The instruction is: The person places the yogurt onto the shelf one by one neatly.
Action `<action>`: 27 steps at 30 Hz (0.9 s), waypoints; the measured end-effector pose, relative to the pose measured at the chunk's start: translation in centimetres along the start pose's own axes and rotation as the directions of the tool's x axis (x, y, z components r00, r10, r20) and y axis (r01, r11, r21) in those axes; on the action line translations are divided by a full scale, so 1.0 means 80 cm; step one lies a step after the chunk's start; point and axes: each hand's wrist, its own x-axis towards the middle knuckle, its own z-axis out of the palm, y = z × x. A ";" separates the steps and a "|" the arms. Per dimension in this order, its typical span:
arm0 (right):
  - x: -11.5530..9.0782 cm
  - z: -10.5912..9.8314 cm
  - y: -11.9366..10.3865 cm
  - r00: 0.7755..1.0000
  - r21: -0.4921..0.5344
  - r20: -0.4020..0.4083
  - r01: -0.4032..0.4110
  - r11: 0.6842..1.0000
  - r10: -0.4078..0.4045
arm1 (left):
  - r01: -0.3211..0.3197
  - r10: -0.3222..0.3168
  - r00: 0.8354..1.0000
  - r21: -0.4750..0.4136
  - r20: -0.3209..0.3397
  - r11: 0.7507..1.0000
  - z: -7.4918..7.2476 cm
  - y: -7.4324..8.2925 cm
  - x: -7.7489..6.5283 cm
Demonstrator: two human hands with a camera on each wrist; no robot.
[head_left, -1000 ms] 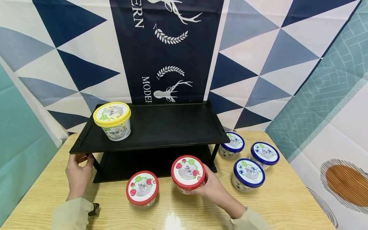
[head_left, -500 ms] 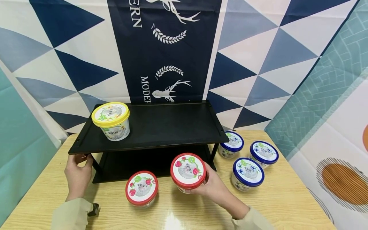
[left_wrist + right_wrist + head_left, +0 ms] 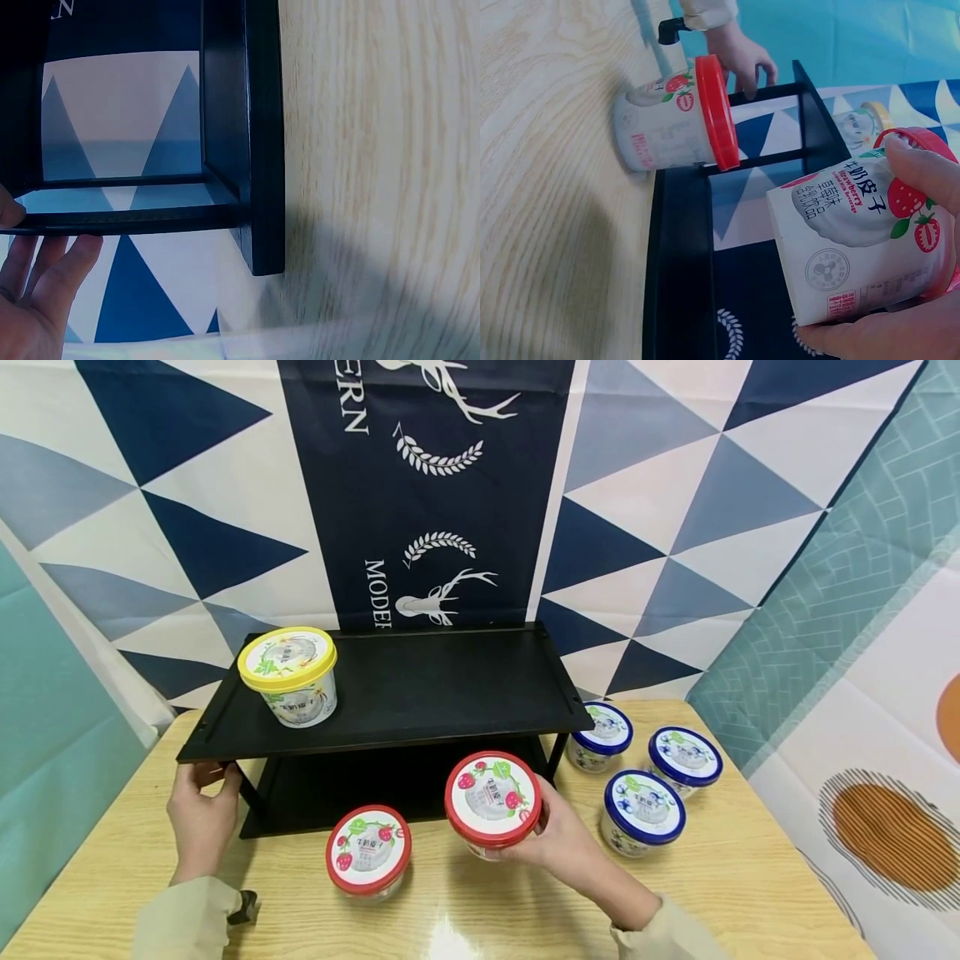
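Observation:
My right hand [image 3: 558,835] grips a red-lidded strawberry tub [image 3: 492,799] round its side and holds it off the table, in front of the lower shelf. The right wrist view shows thumb and fingers on opposite sides of this white tub [image 3: 855,232]. My left hand [image 3: 201,818] pinches the front left post of the black two-tier rack [image 3: 442,685], just under the top shelf. In the left wrist view the thumb and fingers lie on either side of that post [image 3: 135,220]. Between the hands a second red-lidded tub [image 3: 368,852] stands upright on the table.
On the top shelf's left end stands a yellow-lidded tub [image 3: 288,677]. Several blue-lidded tubs stand right of the rack, such as the front one [image 3: 643,812]. A patterned cloth [image 3: 427,502] hangs close behind the rack. The wooden table [image 3: 300,910] extends in front.
My right hand has raised the red-lidded tub slightly and moved it a little toward the rack. My left hand stays on the post. The head view has shifted slightly.

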 end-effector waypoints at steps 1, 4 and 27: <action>0.000 0.000 -0.001 1.000 -0.002 -0.004 -0.002 1.000 0.002 | -0.001 0.001 1.000 -0.002 0.000 1.000 0.000 0.000 0.000; -0.001 -0.001 -0.006 1.000 -0.018 -0.013 0.000 1.000 0.000 | 0.001 -0.001 1.000 -0.002 0.000 1.000 0.000 0.000 0.001; -0.007 0.000 -0.018 0.999 -0.018 -0.050 -0.002 1.000 0.001 | 0.032 -0.033 0.999 0.017 0.007 0.999 -0.002 0.003 0.000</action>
